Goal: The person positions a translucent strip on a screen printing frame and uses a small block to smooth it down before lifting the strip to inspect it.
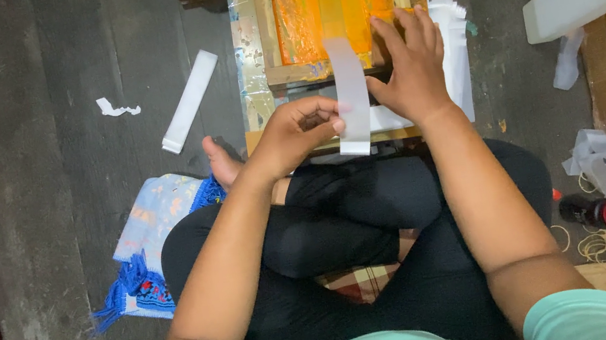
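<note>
— Left hand (302,131), what does it do?
— It pinches a white paper strip (351,96) at its lower part; the strip stands upright, long axis running twelve to six.
— And the right hand (410,66)?
— At three o'clock of the strip, fingers spread flat on the wooden screen-printing frame (268,28) with orange ink, thumb touching the strip's edge. Both are equally near.

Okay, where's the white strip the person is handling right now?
In the head view, the white strip sits centre frame, pinched by the left hand beside the right hand, in front of the orange-inked wooden frame.
</note>
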